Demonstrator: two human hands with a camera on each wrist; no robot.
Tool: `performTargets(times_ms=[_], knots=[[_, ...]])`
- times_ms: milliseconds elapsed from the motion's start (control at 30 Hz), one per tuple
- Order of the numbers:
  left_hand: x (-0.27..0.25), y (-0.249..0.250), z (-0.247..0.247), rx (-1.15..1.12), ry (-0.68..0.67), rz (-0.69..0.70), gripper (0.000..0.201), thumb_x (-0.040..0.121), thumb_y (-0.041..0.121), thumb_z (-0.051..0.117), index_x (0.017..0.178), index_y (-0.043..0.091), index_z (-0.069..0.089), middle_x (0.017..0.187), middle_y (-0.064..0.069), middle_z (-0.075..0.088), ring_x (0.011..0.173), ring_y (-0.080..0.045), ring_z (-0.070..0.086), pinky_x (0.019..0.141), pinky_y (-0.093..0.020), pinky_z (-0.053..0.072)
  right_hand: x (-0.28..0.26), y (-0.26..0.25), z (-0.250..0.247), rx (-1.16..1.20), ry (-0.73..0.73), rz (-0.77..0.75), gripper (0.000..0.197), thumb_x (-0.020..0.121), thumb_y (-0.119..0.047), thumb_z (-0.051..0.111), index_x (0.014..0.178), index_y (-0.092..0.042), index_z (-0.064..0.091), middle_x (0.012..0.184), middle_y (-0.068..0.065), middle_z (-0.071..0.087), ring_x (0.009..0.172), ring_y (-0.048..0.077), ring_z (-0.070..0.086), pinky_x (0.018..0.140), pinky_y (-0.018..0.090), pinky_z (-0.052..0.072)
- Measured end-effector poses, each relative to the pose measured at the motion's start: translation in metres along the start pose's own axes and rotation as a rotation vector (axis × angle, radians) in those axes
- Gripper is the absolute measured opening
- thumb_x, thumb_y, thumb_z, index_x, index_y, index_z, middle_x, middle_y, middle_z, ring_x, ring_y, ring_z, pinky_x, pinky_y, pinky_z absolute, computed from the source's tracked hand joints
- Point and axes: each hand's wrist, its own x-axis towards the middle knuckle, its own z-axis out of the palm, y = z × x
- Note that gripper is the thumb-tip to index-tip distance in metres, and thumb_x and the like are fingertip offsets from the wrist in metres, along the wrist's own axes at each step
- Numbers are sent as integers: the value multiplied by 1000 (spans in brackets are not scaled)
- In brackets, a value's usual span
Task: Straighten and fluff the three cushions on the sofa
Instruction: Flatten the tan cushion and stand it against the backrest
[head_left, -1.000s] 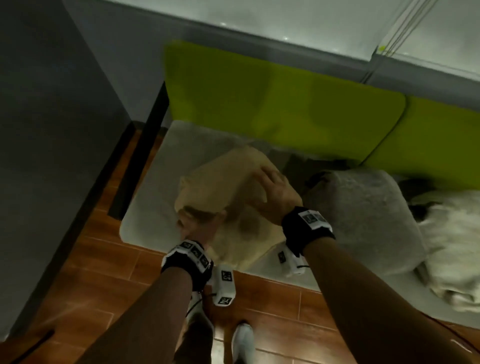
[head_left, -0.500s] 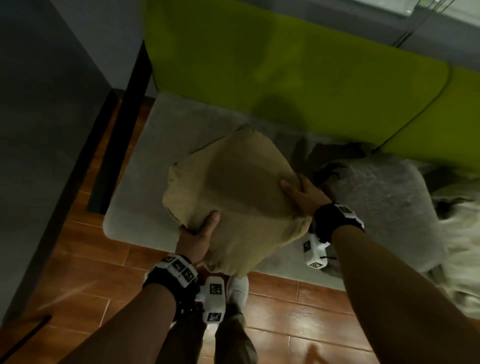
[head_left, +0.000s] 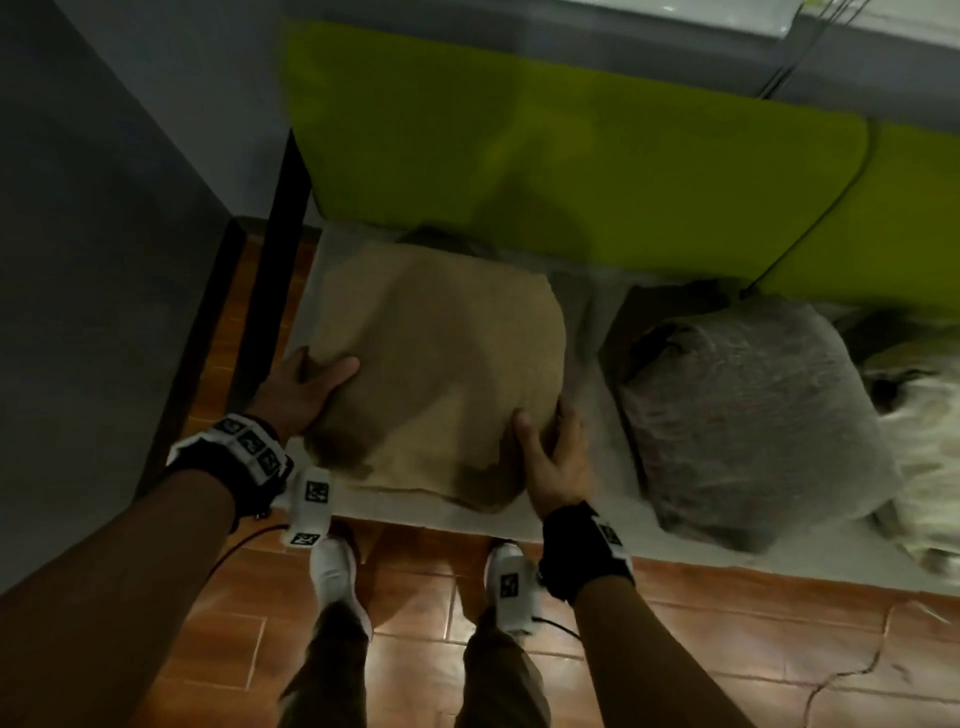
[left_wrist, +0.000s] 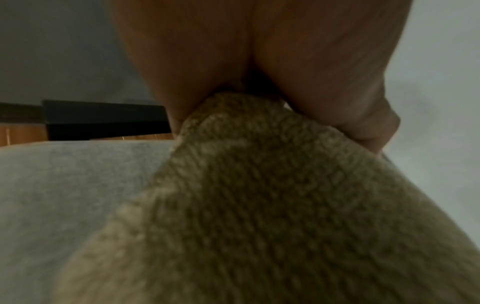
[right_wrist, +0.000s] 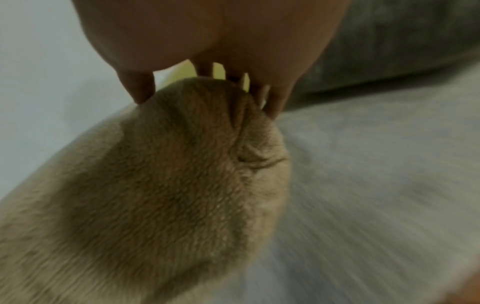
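A tan fuzzy cushion (head_left: 441, 364) lies on the sofa's grey seat (head_left: 587, 514), near its left end, below the lime-green backrest (head_left: 571, 156). My left hand (head_left: 317, 374) grips its left edge with the thumb on top. In the left wrist view the cushion (left_wrist: 259, 205) is pinched in that hand (left_wrist: 259, 96). My right hand (head_left: 545, 431) holds the front right corner. Its fingers (right_wrist: 272, 102) curl over the cushion (right_wrist: 168, 174) in the right wrist view. A grey cushion (head_left: 748, 431) lies to the right, and a cream fluffy cushion (head_left: 930, 467) sits at the frame's edge.
A dark wall (head_left: 104, 208) and the sofa's black frame (head_left: 275, 260) close off the left side. I stand on a brown tiled floor (head_left: 727, 649), white shoes (head_left: 332, 566) right at the seat's front edge. A pale wall rises behind the backrest.
The tan cushion has moved left and back towards the backrest and now lies squarer. My hands have shifted apart to its left edge and front right corner.
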Motion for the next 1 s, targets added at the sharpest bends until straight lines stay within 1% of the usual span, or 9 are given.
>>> performTargets(times_ms=[200, 333, 433, 600, 700, 767, 833, 933, 1000], knots=[[14, -37, -23, 61, -105, 42, 65, 91, 52, 63, 147, 24, 45, 142, 2, 53, 128, -25, 51, 108, -44, 41, -18, 17, 35, -113, -111, 72, 92, 87, -63, 67, 159, -40, 15, 161, 0, 30, 140, 27, 41, 114, 48, 39], [18, -74, -49, -25, -85, 9, 30, 84, 53, 64, 107, 34, 65, 127, -11, 64, 113, -32, 61, 100, -51, 49, -36, 21, 28, -160, 31, 39, 61, 96, -51, 62, 150, -30, 43, 149, 4, 47, 131, 25, 51, 106, 44, 47], [21, -102, -55, -99, -108, -94, 6, 96, 17, 60, 101, 16, 64, 122, -20, 65, 96, -29, 63, 83, -40, 50, -57, 34, 24, -158, 214, -37, 30, 98, -36, 64, 122, -19, 67, 126, 4, 65, 115, 20, 62, 90, 34, 53], [27, -131, -42, -15, -159, -140, 25, 95, -6, 52, 88, 14, 64, 114, -22, 66, 93, -31, 62, 82, -40, 53, -72, 59, 32, -205, 247, 23, 15, 96, -15, 64, 108, -16, 72, 103, -1, 69, 98, 14, 64, 73, 4, 40], [32, -132, -31, 6, -121, -126, 17, 90, -5, 61, 99, 7, 68, 121, -29, 65, 98, -31, 61, 100, -51, 50, -60, 67, 41, -138, 177, 122, 19, 96, -12, 60, 108, -22, 71, 105, -3, 70, 101, 14, 65, 84, 20, 50], [33, -129, -23, -45, -85, -105, 32, 92, -4, 56, 124, -6, 59, 131, -33, 58, 88, -24, 59, 92, -42, 54, -46, 68, 50, 46, 101, 198, 23, 95, -9, 59, 104, -27, 70, 107, -1, 73, 105, 20, 68, 92, 35, 56], [35, -126, -13, -144, -56, -94, 42, 96, -5, 48, 139, -6, 48, 141, -31, 51, 80, -13, 58, 77, -25, 54, -33, 63, 59, 301, 54, 279, 25, 98, -5, 55, 109, -22, 69, 110, 6, 72, 108, 26, 69, 91, 37, 58], [35, -125, -6, -4, -35, -98, 39, 101, 18, 51, 137, 3, 55, 146, -20, 50, 116, -21, 57, 99, -31, 49, -17, 59, 69, 475, 47, 319, 33, 101, -3, 48, 127, -15, 64, 118, 11, 70, 107, 28, 69, 79, 31, 60], [30, -127, -5, 351, -48, -95, 44, 99, 33, 55, 134, 8, 59, 142, -14, 54, 130, -26, 49, 110, -35, 37, -9, 64, 69, 442, 40, 327, 39, 100, -4, 47, 134, -18, 59, 124, 11, 66, 109, 30, 67, 77, 32, 60]])
